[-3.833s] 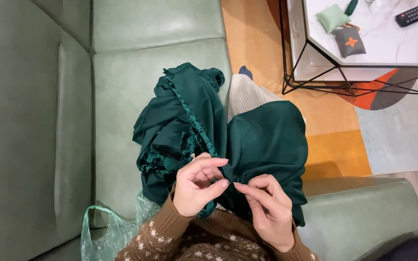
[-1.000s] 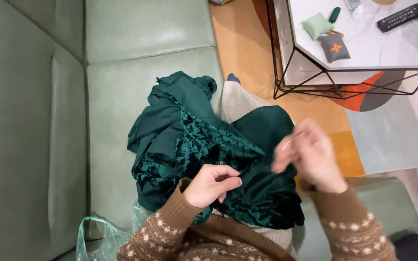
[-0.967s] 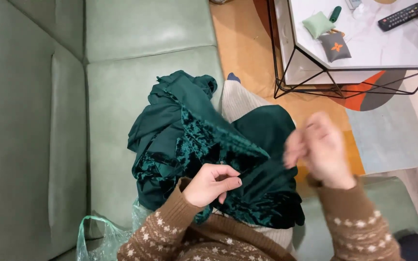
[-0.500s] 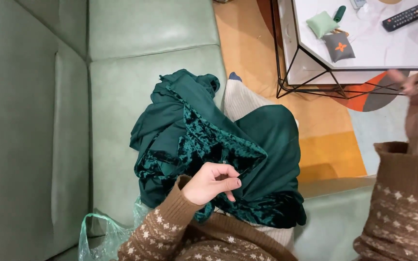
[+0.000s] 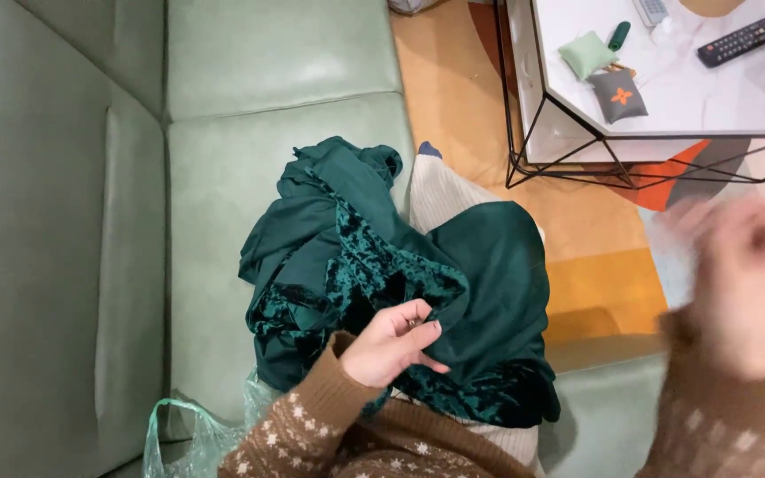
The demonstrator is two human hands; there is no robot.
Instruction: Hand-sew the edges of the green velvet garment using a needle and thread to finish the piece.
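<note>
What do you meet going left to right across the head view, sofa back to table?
Sofa backrest → clear plastic bag → dark green fabric → left hand → black wire table frame → blurred right hand.

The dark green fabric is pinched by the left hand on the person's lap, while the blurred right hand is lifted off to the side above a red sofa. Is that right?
Not quite: the sofa is pale green, not red. The head view shows this. The rest holds: the left hand pinches the dark green fabric on the lap, and the blurred right hand is lifted off to the side.
</note>
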